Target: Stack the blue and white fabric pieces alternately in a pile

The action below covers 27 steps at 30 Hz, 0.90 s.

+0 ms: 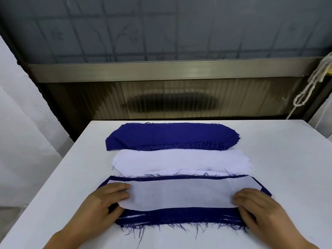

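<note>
top piece (pixel 179 194) on pile (pixel 179 217), stacks (pixel 167 136) behind

Just one view here, a wide-angle head cam looking forward and down over a white rectangular table (pixel 280 159), with straight lines bowing near the frame edges. It sits close above the near edge, so both of the person's forearms enter from the bottom and the left hand (pixel 106 200) and right hand (pixel 255 205) are large in the lower third. Further up it faces a ribbed translucent panel (pixel 172 99) with a grey patterned glass pane (pixel 161 27) behind the table.
</note>
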{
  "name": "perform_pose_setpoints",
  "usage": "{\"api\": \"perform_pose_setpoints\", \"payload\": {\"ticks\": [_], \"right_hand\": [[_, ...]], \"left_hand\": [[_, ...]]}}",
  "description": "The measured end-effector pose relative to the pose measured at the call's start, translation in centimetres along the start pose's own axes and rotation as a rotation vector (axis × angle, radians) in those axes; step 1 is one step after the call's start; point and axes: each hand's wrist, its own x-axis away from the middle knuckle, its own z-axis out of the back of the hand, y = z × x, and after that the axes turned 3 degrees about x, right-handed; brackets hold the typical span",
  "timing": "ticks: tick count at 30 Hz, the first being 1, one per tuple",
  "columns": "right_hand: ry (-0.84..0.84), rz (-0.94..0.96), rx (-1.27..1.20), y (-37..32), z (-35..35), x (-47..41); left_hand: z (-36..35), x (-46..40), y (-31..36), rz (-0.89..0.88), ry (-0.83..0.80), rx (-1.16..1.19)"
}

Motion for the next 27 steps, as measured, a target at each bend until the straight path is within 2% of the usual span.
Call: {"api": "perform_pose_setpoints", "payload": {"ticks": [5, 10, 15, 17, 27], "right_hand": [[-0.038, -0.017, -0.014, -0.1, 0.4, 0.0], [-0.097, -0.095, -0.063, -1.1, 0.3, -2.4], [-0.207, -0.251, -0.085, -2.4, -1.2, -4.4], [-0.262, -0.324, -0.072, -2.3, -1.4, -4.3], [-0.342, -0.44, -0.019, -1.2, -0.3, -3.5]], "left_hand": [[0.7, 0.0, 0.5, 0.034, -0.035, -0.024], [-0.5, -2.4, 2.5, 0.013, 0.066, -0.03], [-3.2, -4.6, 4.3, -0.06, -0.036, -0.115], [-3.7, -4.5, 4.2, -0.038, -0.06, -0.124], [-1.2, -2.8, 1.3, 0.097, -0.101, -0.017]]}}
